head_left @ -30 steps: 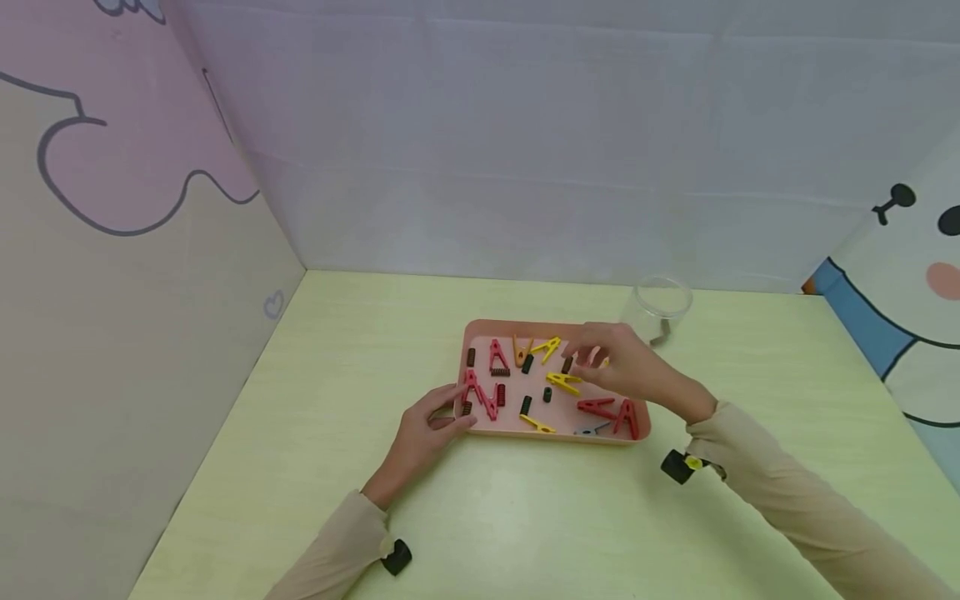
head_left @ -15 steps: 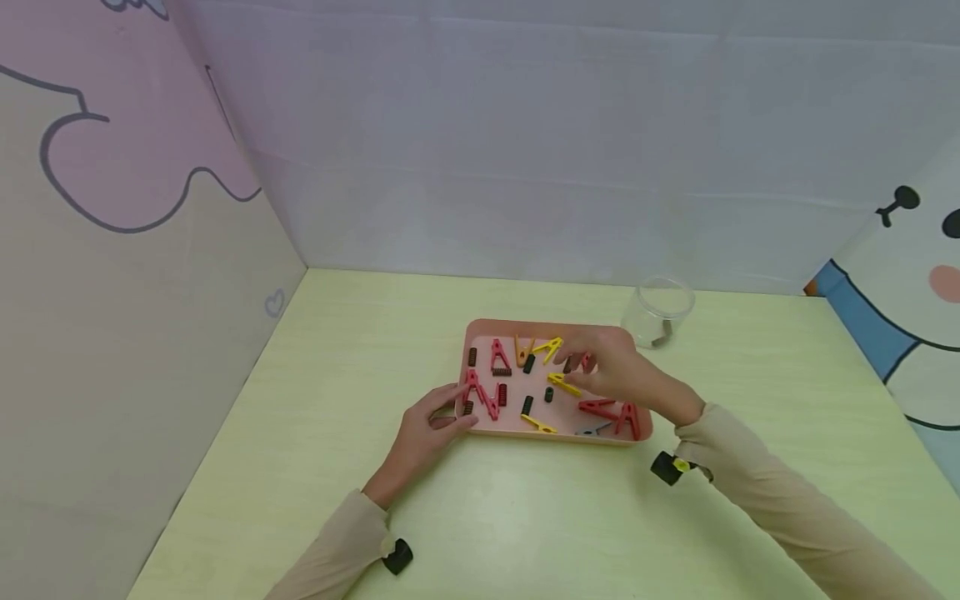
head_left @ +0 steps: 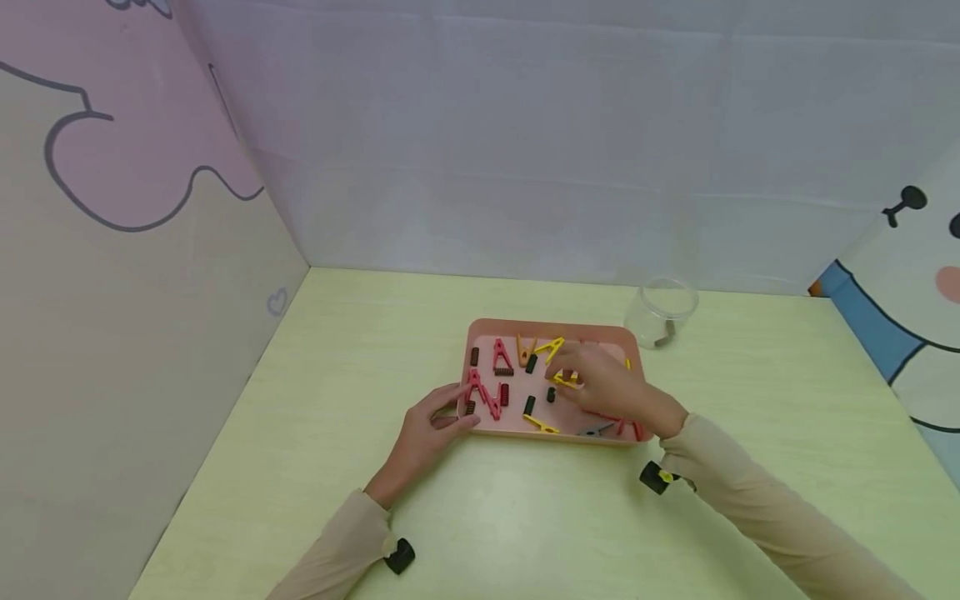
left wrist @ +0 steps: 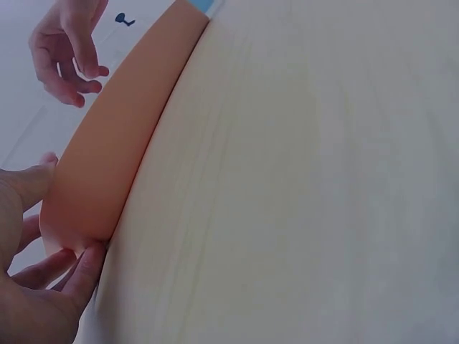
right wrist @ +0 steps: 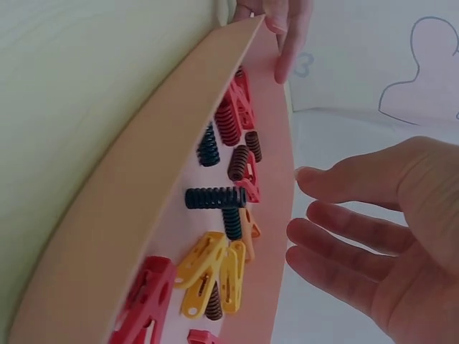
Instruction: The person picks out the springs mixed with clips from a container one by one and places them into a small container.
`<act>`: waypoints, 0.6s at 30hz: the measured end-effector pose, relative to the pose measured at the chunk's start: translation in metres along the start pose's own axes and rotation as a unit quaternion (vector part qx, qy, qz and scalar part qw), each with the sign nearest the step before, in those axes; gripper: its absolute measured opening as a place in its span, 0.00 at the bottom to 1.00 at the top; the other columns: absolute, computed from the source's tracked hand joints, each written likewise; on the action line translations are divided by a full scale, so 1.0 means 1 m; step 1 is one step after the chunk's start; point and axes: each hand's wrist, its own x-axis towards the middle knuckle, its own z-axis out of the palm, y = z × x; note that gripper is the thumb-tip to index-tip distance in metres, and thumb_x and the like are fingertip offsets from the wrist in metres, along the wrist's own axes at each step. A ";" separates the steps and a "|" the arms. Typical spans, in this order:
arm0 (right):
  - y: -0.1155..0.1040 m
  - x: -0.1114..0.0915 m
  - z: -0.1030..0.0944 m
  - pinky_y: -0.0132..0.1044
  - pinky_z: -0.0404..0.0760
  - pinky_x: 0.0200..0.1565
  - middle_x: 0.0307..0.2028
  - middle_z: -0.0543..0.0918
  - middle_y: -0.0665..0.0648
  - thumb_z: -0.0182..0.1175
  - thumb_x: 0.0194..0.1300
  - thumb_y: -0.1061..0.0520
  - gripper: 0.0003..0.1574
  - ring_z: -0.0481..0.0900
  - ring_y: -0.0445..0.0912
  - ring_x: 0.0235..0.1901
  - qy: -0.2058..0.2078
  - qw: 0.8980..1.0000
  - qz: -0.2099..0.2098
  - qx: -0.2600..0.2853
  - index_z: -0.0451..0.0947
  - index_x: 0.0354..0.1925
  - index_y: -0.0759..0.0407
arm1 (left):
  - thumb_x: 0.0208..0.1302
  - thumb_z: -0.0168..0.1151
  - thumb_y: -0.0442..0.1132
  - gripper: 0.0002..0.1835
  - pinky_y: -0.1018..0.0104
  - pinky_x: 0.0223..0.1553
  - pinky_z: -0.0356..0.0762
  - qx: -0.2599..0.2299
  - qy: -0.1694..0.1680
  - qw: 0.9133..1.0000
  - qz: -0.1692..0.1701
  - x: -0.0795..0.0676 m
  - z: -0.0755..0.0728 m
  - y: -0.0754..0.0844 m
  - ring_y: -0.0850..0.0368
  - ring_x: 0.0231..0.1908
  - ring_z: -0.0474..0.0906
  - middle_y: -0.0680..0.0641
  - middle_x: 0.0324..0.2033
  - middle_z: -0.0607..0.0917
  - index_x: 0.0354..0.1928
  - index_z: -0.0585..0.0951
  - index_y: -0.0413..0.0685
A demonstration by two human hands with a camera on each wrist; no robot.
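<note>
Yellow clip (head_left: 562, 382) beneath right grip (head_left: 602, 382), seemingly untouched; left grip (head_left: 424, 432) holds tray (head_left: 525, 325).

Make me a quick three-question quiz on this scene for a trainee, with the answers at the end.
1. Which end of the tray does the left grip hold? A) right B) left C) neither
2. True or false: the clear jar stands outside the tray.
3. Short answer: what does the right grip, over the tray of clips and springs, hold?

Key:
1. B
2. True; it stands by the far right corner.
3. Nothing; it is open.
</note>
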 end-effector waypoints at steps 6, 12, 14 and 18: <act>0.000 0.002 0.008 0.41 0.81 0.43 0.39 0.81 0.54 0.65 0.56 0.67 0.07 0.77 0.50 0.42 -0.010 1.000 0.009 -0.014 0.84 0.36 0.62 | 0.56 0.69 0.48 0.29 0.71 0.48 0.78 -0.001 0.003 1.000 0.000 0.001 0.001 -0.001 0.57 0.54 0.75 0.55 0.59 0.74 0.61 0.76 0.53; 0.002 0.005 0.017 0.41 0.81 0.44 0.38 0.81 0.52 0.65 0.54 0.67 0.08 0.78 0.48 0.42 -0.014 1.000 0.024 -0.013 0.84 0.36 0.61 | 0.57 0.68 0.48 0.29 0.70 0.48 0.78 0.006 0.003 1.000 0.005 0.000 0.000 -0.001 0.56 0.54 0.75 0.54 0.59 0.73 0.61 0.76 0.53; 0.003 0.006 0.020 0.40 0.80 0.43 0.38 0.81 0.52 0.66 0.54 0.67 0.09 0.77 0.47 0.41 -0.020 0.999 0.031 -0.008 0.84 0.36 0.61 | 0.57 0.68 0.48 0.29 0.70 0.48 0.78 0.007 0.003 1.000 0.005 0.000 0.000 -0.001 0.56 0.54 0.75 0.53 0.60 0.73 0.61 0.76 0.52; 0.005 0.007 0.024 0.36 0.80 0.40 0.36 0.81 0.51 0.65 0.54 0.68 0.08 0.77 0.46 0.38 -0.029 0.999 0.038 -0.004 0.84 0.36 0.61 | 0.57 0.68 0.48 0.29 0.68 0.48 0.78 0.010 0.004 1.000 0.010 0.000 0.000 0.000 0.54 0.55 0.74 0.51 0.60 0.73 0.61 0.76 0.52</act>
